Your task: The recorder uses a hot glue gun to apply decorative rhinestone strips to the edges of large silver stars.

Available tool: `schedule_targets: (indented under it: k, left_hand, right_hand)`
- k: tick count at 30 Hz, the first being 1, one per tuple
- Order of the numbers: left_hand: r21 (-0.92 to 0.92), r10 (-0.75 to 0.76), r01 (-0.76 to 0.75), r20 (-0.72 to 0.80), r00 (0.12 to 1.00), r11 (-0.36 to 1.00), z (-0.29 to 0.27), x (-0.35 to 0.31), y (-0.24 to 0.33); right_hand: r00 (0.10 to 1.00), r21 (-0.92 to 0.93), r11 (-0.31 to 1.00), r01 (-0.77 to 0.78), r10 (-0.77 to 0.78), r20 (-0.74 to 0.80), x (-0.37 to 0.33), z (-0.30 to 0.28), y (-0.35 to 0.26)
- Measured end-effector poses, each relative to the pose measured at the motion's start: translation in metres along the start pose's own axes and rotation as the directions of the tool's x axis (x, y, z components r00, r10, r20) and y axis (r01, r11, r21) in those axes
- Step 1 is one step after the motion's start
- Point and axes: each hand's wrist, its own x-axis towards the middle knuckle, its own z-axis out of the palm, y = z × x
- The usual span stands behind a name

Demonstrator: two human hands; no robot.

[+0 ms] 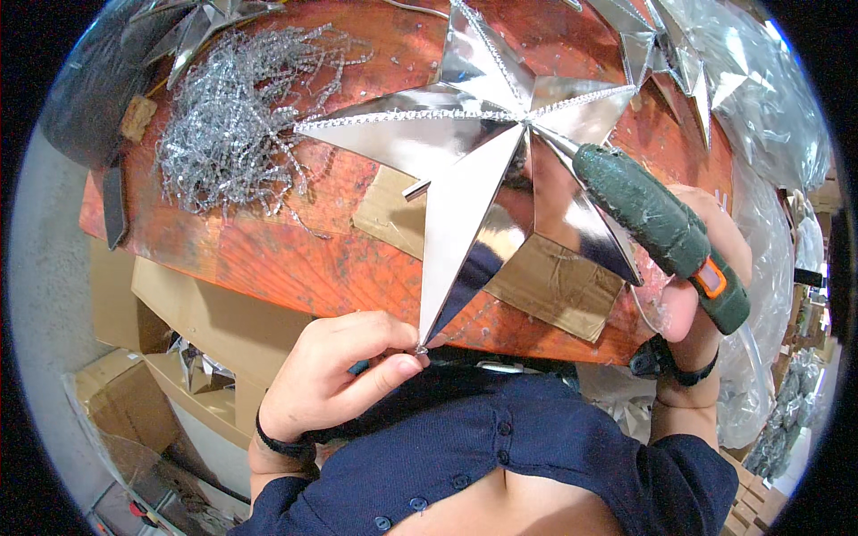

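Note:
A mirror-silver five-pointed star (467,210) lies on the table, one point aimed at me and overhanging the near edge. Silver beaded trim (407,117) runs along the ridges of its left, top and right points; the near ridge shows none. My left hand (344,371) pinches the near tip, where a small shiny bit shows between thumb and forefinger. In my right hand (702,259) is a dark green glue gun (639,205) with an orange trigger area. Its nozzle is at the star's centre, where the ridges meet; whether it touches cannot be told.
Loose silver trim strands (237,116) lie heaped at the left of the red-brown table (259,259). Flattened cardboard (563,286) sits partly under the star. More silver stars (675,54) are at the far right beside clear plastic wrapping (760,98). Cardboard boxes (125,393) stand below left.

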Motion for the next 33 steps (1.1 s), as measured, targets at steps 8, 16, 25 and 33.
schedule_targets:
  k: [8, 16, 25, 33]
  left_hand:
    - [-0.122, -0.071, 0.077, 0.055, 0.996, 0.99, 0.002, 0.0, 0.004]
    - [-0.157, -0.094, 0.108, 0.093, 0.991, 0.982, 0.001, -0.003, 0.004]
    - [-0.129, -0.073, 0.084, 0.092, 0.993, 0.988, 0.001, 0.0, 0.004]
    - [0.03, 0.099, -0.102, 0.094, 0.991, 0.994, -0.002, 0.001, 0.0]
  right_hand:
    - [0.994, -0.141, 0.984, 0.11, -0.11, 0.004, 0.0, 0.002, -0.001]
    - [0.997, -0.116, 0.991, 0.069, -0.071, -0.011, -0.002, 0.001, -0.003]
    - [0.941, -0.115, 0.936, 0.334, -0.323, 0.099, 0.0, 0.003, 0.001]
    - [0.917, -0.257, 0.881, 0.398, -0.372, 0.145, -0.007, -0.001, -0.016]
